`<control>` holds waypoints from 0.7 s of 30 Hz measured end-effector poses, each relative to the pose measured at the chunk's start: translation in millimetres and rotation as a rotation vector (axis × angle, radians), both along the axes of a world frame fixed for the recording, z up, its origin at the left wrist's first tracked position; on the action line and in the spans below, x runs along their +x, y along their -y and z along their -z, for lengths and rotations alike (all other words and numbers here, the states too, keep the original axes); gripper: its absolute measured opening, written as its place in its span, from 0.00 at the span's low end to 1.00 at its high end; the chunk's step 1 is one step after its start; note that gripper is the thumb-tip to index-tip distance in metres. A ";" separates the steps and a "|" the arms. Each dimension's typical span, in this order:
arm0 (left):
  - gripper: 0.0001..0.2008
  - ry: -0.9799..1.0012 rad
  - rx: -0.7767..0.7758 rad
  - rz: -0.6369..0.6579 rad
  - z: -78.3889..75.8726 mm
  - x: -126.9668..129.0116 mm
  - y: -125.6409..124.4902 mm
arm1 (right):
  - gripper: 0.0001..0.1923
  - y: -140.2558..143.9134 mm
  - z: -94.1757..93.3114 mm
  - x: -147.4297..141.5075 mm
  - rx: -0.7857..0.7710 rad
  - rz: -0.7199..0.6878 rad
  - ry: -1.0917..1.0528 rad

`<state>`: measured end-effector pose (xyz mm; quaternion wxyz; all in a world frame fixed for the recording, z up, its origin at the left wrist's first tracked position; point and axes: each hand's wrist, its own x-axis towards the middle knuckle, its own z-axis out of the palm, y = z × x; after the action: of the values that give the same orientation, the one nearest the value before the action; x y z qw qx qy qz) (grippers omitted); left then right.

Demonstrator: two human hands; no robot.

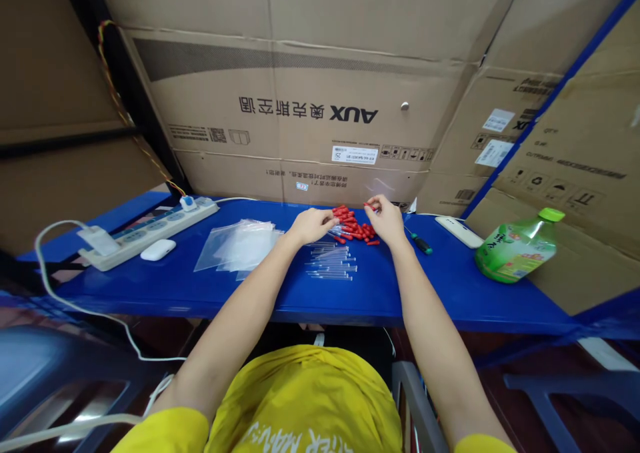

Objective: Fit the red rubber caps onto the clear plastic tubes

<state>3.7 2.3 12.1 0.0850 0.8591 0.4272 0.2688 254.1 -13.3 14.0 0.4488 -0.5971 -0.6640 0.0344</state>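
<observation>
My right hand point(384, 218) is closed in a pinch above the back of the pile, with a small red cap point(369, 206) at its fingertips. My left hand point(312, 226) rests at the left side of the pile, thumb and fingers drawn together. Whether something is between those fingers is hidden. Many small red caps point(351, 227) lie heaped between the hands, some with clear stems. In front of them, thin clear plastic tubes point(333, 264) with flared ends lie roughly side by side on the blue table point(360, 300).
Clear plastic bags point(250, 245) are stacked left of my left forearm. Further left are a white earphone case point(158, 250) and a power strip point(150, 232). To the right lie a screwdriver point(421, 243), a white phone-like device point(459, 231) and a green bottle point(517, 250). Cardboard point(300, 73) walls the back.
</observation>
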 end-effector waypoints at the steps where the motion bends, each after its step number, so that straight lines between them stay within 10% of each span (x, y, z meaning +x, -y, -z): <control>1: 0.16 -0.048 -0.017 0.043 2.1 -0.5 -1.4 | 0.10 0.4 0.8 4.5 -0.031 0.056 0.054; 10: 0.12 -0.128 -0.188 0.301 6.7 -9.4 -12.0 | 0.10 3.8 2.5 23.5 -0.346 0.366 0.174; 21: 0.12 -0.060 -0.031 0.298 16.9 -0.5 -12.3 | 0.09 6.6 0.9 36.8 -0.503 0.234 0.237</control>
<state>3.1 14.6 -4.7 0.1243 0.9192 0.3013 0.2209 291.0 -19.8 13.1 0.2070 -0.7619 -0.6090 0.0758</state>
